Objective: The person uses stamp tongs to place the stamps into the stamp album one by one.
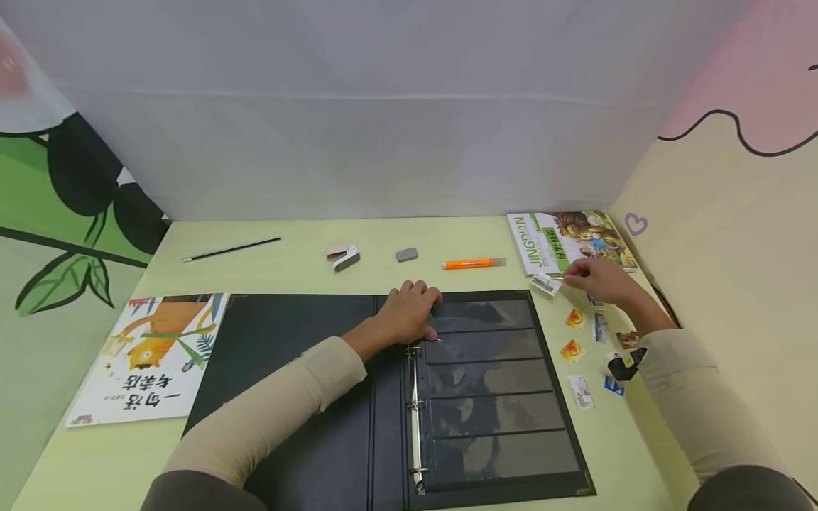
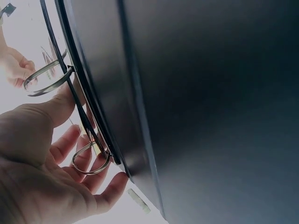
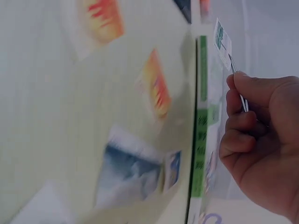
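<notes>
My right hand (image 1: 601,282) pinches thin metal tweezers (image 3: 245,103), whose tips hold a small stamp (image 3: 222,39) with a green picture. It is up off the table, near the album's upper right corner. A black ring-binder stamp album (image 1: 319,440) lies spread out before me. Its right side carries a page of clear strip pockets (image 1: 498,376). My left hand (image 1: 409,312) rests at the top of that page beside the metal rings (image 2: 49,79), thumb on the page and fingers over the top edge. Several loose stamps (image 1: 581,392) lie right of the album.
A picture book (image 1: 147,362) lies at the left, partly under the album cover. Another book (image 1: 537,238) is at the back right. Along the back are a pencil (image 1: 233,250), a small stapler (image 1: 345,257), a grey eraser (image 1: 406,254) and an orange marker (image 1: 473,263).
</notes>
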`<action>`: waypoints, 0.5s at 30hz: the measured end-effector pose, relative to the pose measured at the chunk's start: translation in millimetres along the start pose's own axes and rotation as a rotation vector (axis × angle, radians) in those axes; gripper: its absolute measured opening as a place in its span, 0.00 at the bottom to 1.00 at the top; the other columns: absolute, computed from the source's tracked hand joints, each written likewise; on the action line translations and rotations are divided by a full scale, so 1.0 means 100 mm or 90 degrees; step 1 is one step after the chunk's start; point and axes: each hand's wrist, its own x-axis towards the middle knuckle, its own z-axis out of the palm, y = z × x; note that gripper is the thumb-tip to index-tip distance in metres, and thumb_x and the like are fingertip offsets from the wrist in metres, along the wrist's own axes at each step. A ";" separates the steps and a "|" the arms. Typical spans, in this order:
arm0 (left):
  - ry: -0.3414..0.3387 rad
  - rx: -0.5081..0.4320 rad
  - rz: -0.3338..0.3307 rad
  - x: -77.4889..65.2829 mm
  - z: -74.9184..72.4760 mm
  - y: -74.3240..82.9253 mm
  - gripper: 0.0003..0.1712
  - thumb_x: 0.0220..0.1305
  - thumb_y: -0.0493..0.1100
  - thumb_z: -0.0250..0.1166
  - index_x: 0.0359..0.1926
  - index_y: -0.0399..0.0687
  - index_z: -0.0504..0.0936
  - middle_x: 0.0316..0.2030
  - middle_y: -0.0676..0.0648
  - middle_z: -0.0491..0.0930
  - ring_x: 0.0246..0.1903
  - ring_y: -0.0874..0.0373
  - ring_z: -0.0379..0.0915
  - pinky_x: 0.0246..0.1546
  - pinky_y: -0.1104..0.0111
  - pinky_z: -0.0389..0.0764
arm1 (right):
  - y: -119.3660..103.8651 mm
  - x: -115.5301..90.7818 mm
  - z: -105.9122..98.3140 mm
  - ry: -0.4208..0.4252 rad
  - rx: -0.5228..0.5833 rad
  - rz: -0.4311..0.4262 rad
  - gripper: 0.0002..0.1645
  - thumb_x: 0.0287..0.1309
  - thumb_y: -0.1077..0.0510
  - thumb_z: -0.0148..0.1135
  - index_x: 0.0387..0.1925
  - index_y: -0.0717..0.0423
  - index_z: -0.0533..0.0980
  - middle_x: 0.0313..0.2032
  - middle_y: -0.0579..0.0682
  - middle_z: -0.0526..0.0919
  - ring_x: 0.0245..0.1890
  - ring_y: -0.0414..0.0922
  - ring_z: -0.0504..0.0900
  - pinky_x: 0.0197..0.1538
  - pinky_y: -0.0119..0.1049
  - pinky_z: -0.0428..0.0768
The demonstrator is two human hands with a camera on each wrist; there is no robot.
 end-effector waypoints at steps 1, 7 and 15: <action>0.000 -0.002 0.000 0.00 0.00 0.00 0.36 0.51 0.59 0.71 0.59 0.55 0.70 0.52 0.47 0.70 0.52 0.50 0.64 0.50 0.56 0.69 | -0.05 0.02 0.00 0.006 0.002 -0.015 0.15 0.67 0.53 0.55 0.43 0.60 0.79 0.36 0.57 0.83 0.30 0.45 0.73 0.34 0.37 0.70; 0.004 -0.010 0.005 -0.02 -0.01 -0.01 0.35 0.51 0.58 0.72 0.58 0.55 0.70 0.52 0.47 0.70 0.52 0.50 0.64 0.50 0.56 0.69 | -0.41 0.19 0.09 0.029 0.007 -0.099 0.10 0.64 0.54 0.58 0.39 0.56 0.81 0.33 0.53 0.84 0.27 0.42 0.72 0.32 0.36 0.69; 0.007 -0.027 0.011 -0.01 0.00 -0.01 0.34 0.52 0.57 0.72 0.57 0.53 0.69 0.51 0.47 0.70 0.51 0.50 0.64 0.52 0.57 0.69 | -0.88 0.43 0.31 -0.012 0.013 -0.149 0.08 0.64 0.55 0.59 0.38 0.53 0.82 0.33 0.51 0.85 0.26 0.43 0.73 0.34 0.38 0.70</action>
